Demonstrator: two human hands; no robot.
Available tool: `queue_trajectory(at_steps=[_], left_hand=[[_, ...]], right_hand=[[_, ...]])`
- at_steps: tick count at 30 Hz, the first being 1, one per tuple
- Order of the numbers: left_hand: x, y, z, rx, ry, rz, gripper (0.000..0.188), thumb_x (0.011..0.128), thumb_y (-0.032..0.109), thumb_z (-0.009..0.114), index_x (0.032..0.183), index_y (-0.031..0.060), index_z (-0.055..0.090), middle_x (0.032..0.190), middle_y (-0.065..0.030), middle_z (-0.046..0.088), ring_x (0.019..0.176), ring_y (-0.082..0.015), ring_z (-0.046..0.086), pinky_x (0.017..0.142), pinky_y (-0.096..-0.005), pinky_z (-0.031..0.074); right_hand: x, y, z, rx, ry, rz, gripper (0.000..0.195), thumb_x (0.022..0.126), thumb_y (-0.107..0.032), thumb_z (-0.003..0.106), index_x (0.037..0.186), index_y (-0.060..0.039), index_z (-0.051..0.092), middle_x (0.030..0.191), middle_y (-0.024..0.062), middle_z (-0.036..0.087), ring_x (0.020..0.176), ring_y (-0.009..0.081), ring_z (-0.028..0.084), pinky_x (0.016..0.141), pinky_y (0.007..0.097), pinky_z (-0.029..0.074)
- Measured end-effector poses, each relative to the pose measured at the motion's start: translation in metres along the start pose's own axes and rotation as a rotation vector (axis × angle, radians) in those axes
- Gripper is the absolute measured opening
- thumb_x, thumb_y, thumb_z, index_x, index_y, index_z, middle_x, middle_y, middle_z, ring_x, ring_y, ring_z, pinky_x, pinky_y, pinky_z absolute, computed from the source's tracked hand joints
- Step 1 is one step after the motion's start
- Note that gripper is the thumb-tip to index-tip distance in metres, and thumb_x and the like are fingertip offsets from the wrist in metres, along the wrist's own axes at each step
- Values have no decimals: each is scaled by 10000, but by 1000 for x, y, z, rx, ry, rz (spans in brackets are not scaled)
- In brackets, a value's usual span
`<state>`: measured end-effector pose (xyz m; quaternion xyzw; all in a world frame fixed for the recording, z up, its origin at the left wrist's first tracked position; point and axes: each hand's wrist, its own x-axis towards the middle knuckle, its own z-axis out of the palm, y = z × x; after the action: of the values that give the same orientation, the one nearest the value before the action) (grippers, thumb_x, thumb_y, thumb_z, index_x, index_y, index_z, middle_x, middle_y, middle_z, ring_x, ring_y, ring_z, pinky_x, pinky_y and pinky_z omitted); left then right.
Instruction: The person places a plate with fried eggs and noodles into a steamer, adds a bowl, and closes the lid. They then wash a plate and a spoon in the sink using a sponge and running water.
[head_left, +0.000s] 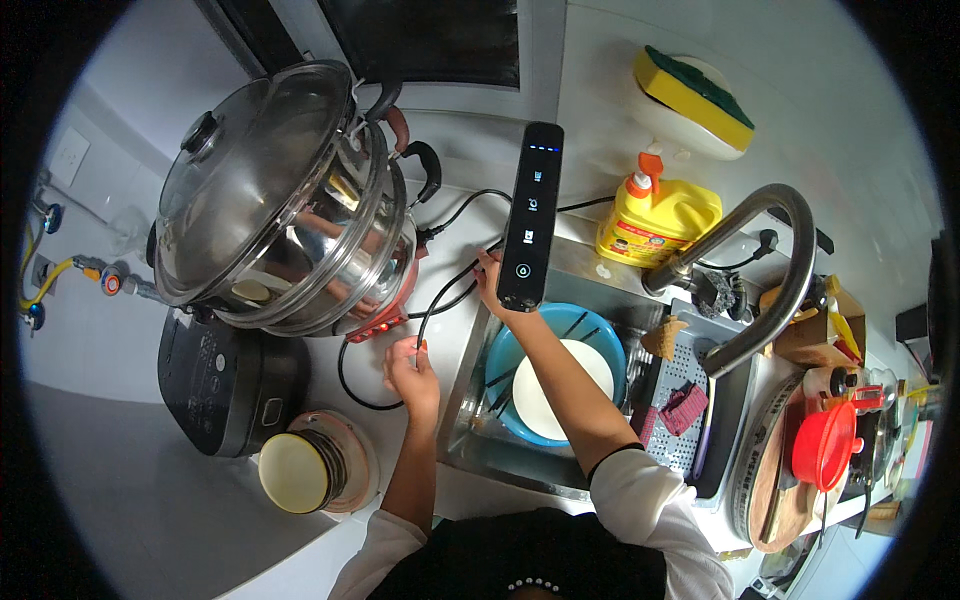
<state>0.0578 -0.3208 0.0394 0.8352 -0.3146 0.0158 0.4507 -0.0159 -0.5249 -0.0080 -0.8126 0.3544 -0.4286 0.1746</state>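
My left hand is closed around a black power cable beside the red base of a steamer. Another stretch of black cable runs at the fingers of my right hand, near the sink's left edge; a black touch panel partly covers that hand, so its grip is unclear. The stacked steel steamer pot stands tilted in view at the left, under a domed glass lid. Below my left hand the cable forms a loop on the white counter.
A steel sink holds a blue basin with a white plate and chopsticks. A black rice cooker and stacked bowls stand at left. Beyond the sink are a yellow detergent bottle, a curved faucet and a grey drain tray.
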Motion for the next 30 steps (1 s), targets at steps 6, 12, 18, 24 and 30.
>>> queue_trajectory(at_steps=[6,12,18,24,30], left_hand=[[-1,-12,-4,388,-70,70,184,750,118,699,909,173,625,957,-16,561,975,-246,510,856,-437,308],[-8,-9,-22,431,-30,41,296,824,237,663,1097,149,591,1104,-61,568,1084,-292,483,909,-479,310],[-21,-14,-70,664,-401,-53,524,834,417,632,1214,71,529,1224,-138,537,1197,-346,438,996,-530,277],[-36,-28,-98,848,-520,12,311,826,249,615,1094,99,564,1085,-114,567,1109,-328,486,961,-524,313],[-41,-26,-102,915,-434,211,137,854,102,503,938,121,610,973,-56,575,980,-277,528,882,-458,367]], right_hand=[[-3,5,45,655,16,673,157,874,-134,597,935,-7,665,792,141,620,697,285,594,664,370,481],[-26,35,68,366,172,257,84,821,-80,601,851,-2,604,916,143,546,855,317,528,739,416,435],[-43,36,50,134,97,68,172,839,-85,576,995,-24,616,988,123,498,927,305,487,808,395,425],[-34,-12,-5,5,-255,193,319,834,-52,560,1148,-76,611,1100,114,444,1030,282,494,884,365,439],[-33,-25,-31,-205,-333,33,386,811,-65,561,1190,-122,612,1191,105,434,1016,299,558,828,390,494]])
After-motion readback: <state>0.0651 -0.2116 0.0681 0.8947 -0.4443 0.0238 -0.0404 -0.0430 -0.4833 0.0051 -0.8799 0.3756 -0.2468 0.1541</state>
